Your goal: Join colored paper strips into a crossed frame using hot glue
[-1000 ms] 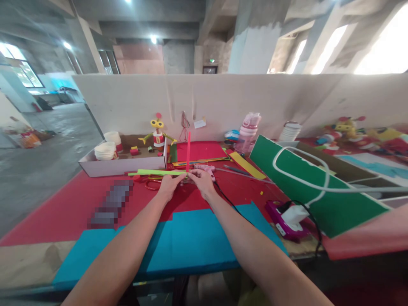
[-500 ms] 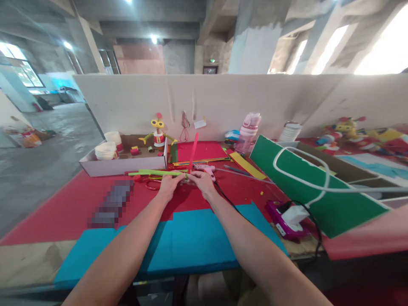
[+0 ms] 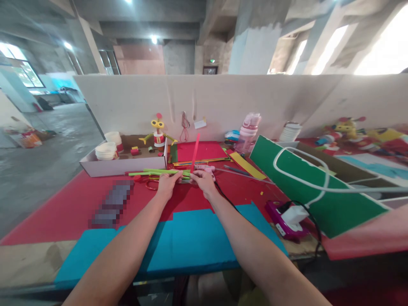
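My left hand (image 3: 168, 183) is closed in a pinch on a bright green paper strip (image 3: 153, 172) that runs out to the left. A red paper strip (image 3: 195, 151) stands nearly upright from the fingertips of my right hand (image 3: 204, 182), which is closed on its lower end. Both strips meet in the small gap between my hands; how they join there is too small to make out. Just behind my right hand lies a pink glue gun (image 3: 208, 168). Red-handled scissors (image 3: 152, 184) rest left of my left hand.
A shallow box (image 3: 127, 163) with paper cups (image 3: 106, 151) and a yellow-headed paper figure (image 3: 158, 134) stands back left. Blue sheets (image 3: 197, 238) cover the near edge. A purple power strip (image 3: 283, 221), white cable (image 3: 325, 170) and green board (image 3: 306, 187) are on the right. A pink bottle (image 3: 248, 131) stands behind.
My left hand has shifted slightly left, and the gap between my hands has widened, showing more green strip. The red strip has moved a little to the right.
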Motion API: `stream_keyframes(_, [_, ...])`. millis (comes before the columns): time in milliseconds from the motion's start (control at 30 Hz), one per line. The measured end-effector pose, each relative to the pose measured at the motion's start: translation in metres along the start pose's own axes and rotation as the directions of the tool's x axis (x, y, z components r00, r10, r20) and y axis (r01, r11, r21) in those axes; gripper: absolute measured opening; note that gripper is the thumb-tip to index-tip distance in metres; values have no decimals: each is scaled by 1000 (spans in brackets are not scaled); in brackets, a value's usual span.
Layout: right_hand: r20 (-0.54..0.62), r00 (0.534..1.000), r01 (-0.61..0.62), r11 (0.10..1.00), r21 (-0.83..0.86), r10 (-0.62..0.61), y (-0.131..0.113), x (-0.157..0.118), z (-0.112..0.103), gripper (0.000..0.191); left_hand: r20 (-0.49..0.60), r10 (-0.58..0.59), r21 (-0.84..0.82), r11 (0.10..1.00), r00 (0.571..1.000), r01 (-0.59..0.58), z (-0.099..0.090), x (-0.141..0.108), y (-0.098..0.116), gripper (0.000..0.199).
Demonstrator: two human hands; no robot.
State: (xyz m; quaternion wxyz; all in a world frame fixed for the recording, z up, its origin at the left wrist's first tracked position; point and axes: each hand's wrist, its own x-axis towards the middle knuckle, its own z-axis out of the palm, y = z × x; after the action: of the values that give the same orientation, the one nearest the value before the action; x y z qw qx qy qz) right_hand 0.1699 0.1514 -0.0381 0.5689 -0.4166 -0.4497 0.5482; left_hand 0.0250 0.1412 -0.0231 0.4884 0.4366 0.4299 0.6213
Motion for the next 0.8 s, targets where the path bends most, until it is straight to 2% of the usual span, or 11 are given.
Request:
stream_keyframes(100, [-25,1000,16,1000,-11,-16,-1,4,-6,28,-23,11,-30,999,1000,-12,-5,6,1,29])
stream_keyframes(367, [-29,999,33,999,3,-33,-7,1,-11,28,-178,62,-111,990,982,-83,-29,20,18,30])
stream_keyframes(800, [-73,997,14,999,34,-11,-14,-8,-12,27,-298,149,-149,968,943,-200,-62,32,41,31])
